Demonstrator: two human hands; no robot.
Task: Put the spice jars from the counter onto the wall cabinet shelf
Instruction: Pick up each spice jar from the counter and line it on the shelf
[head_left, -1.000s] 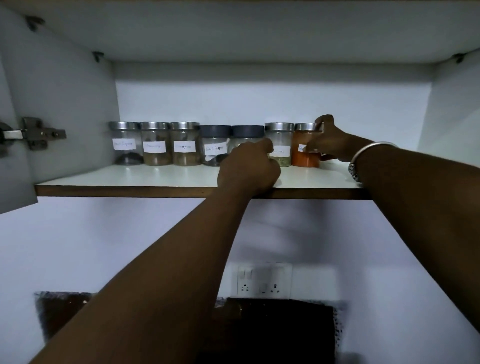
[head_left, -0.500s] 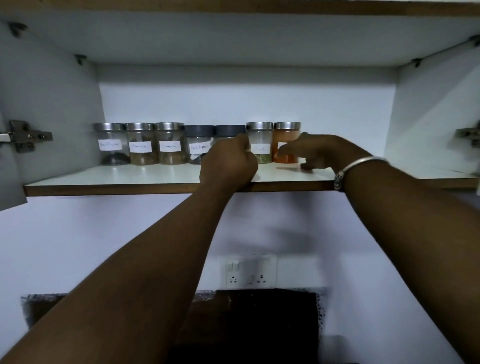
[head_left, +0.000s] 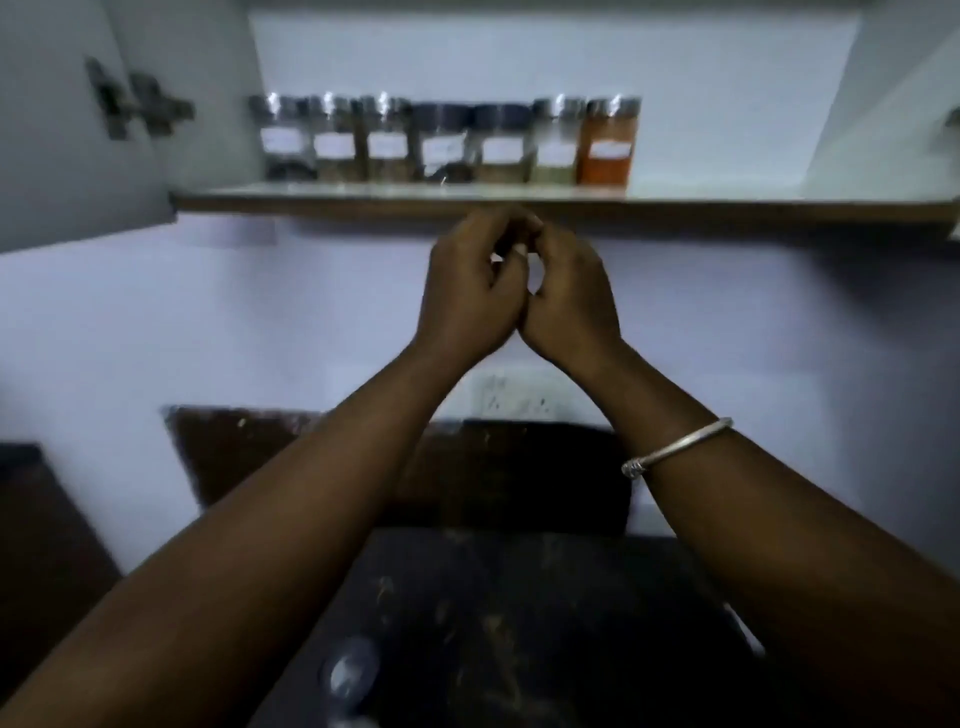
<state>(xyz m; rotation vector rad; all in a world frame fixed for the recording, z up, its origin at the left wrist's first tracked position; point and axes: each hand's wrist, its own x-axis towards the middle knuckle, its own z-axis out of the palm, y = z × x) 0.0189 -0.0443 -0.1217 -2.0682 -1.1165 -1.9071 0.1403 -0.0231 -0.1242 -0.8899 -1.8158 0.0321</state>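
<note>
Several spice jars (head_left: 444, 143) with white labels stand in a row at the back of the wall cabinet shelf (head_left: 727, 208). The rightmost jar (head_left: 607, 143) holds orange powder. My left hand (head_left: 470, 291) and my right hand (head_left: 569, 301) are pressed together just below the shelf's front edge, fingers curled and touching each other. Neither hand holds a jar. A metal bangle (head_left: 675, 449) sits on my right wrist.
The open cabinet door with its hinge (head_left: 137, 106) is at the left. The shelf has free room right of the orange jar. Below lie a dark counter (head_left: 519, 623), a wall socket (head_left: 514, 397) and a round metal lid-like object (head_left: 349, 673).
Both hands have left the jars and come down off the shelf, meeting below its edge. The camera has tilted down, showing the counter.
</note>
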